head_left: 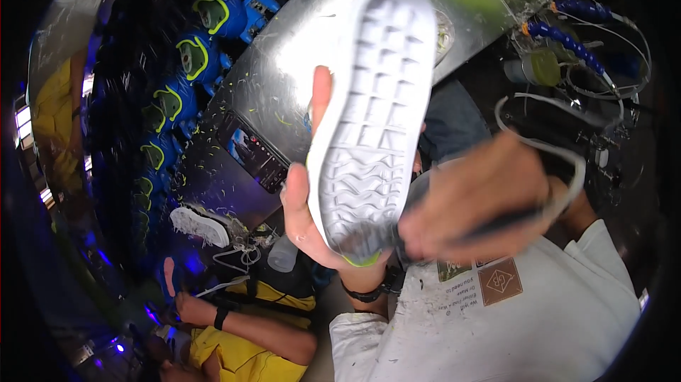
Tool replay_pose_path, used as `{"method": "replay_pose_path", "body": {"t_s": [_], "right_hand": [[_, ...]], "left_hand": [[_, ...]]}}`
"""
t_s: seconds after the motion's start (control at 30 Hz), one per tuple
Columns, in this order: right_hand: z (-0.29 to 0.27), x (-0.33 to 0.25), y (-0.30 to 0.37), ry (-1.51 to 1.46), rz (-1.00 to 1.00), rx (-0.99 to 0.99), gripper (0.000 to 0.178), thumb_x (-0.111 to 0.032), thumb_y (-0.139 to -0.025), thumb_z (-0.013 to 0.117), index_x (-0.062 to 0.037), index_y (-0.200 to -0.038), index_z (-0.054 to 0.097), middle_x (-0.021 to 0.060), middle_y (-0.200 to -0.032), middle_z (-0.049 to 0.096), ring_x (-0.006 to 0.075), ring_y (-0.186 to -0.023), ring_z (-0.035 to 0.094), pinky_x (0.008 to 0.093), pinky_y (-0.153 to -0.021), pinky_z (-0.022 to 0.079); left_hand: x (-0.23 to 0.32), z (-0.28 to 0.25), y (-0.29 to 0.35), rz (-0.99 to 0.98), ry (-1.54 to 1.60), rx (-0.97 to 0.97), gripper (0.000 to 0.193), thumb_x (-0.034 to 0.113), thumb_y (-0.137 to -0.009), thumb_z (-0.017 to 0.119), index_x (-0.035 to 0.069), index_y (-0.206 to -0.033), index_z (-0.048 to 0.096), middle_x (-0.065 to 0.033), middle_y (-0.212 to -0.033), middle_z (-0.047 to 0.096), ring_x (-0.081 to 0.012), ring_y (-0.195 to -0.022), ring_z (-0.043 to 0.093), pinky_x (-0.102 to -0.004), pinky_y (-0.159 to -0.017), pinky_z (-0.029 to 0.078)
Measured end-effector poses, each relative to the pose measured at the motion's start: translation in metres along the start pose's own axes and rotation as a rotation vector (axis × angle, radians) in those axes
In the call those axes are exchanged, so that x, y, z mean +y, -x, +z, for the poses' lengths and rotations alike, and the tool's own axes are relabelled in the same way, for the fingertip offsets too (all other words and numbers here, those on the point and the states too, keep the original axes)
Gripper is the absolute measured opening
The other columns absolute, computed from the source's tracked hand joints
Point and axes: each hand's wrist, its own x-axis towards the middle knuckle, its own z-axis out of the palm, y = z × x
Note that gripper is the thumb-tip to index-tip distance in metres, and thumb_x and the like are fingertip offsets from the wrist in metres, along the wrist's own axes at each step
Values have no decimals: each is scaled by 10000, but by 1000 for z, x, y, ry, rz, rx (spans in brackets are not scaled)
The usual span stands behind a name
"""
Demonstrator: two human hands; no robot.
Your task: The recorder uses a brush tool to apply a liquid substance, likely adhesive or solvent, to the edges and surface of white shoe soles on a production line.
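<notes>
A white shoe sole (372, 119) with a ridged tread fills the middle of the view, its tread facing me. My left hand (305, 222) grips it by the edge near the lower end, fingers wrapped behind it. Yellow-green material (363, 261) shows along that lower end. My right hand (489, 201), smeared by motion, is closed around a dark-handled tool (507, 226). Its blurred tip meets or overlaps the sole's lower end; whether it touches cannot be made out. A pale cord (578, 176) loops past my right wrist.
A metal table (312, 34) bears a phone (255, 151) and yellow-green scraps. Blue shoe forms with yellow-green rims (195, 56) line the left. Another white sole (200, 226) lies lower left, near a person in a yellow shirt (245, 350). Blue flexible hoses (567, 45) stand at upper right.
</notes>
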Motion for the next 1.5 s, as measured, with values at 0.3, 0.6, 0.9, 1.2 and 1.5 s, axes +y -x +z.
{"method": "replay_pose_path", "body": {"t_s": [0.3,0.6,0.9,1.2,1.5], "right_hand": [[-3,-13,9,161,25,-34,214,1,-708,767,32,-916,729,205,-938,716,145,-593,688,237,-460,560],[8,-22,-7,-144,224,106,215,100,-709,762,59,-916,720,221,-905,708,261,-748,716,292,-714,614],[-1,-28,-9,-203,183,315,345,85,-624,782,27,-958,718,158,-954,716,224,-742,697,281,-662,548],[-18,-14,-58,46,246,504,166,-59,-804,747,22,-947,723,81,-880,734,114,-767,673,252,-713,531],[-6,-85,-26,-197,-93,203,290,86,-650,832,18,-916,738,205,-917,723,269,-857,716,345,-803,571]], "left_hand": [[13,27,5,-183,-504,72,977,467,-790,529,-118,-1499,197,-277,-1532,293,-324,-1437,292,-337,-1185,143],[1,-3,0,-11,111,-233,1022,477,-775,573,-32,-1543,131,-272,-1562,231,-359,-1442,282,-422,-1184,203],[12,13,7,62,10,-56,885,455,-848,505,34,-1553,175,-251,-1496,378,-416,-1194,540,-485,-868,508],[18,31,14,263,-275,47,817,462,-874,412,33,-1543,221,-208,-1432,477,-346,-1174,573,-440,-873,505],[49,181,-104,611,-543,-190,645,434,-975,396,43,-1486,346,-218,-1412,488,-404,-1095,605,-480,-908,522]]}}
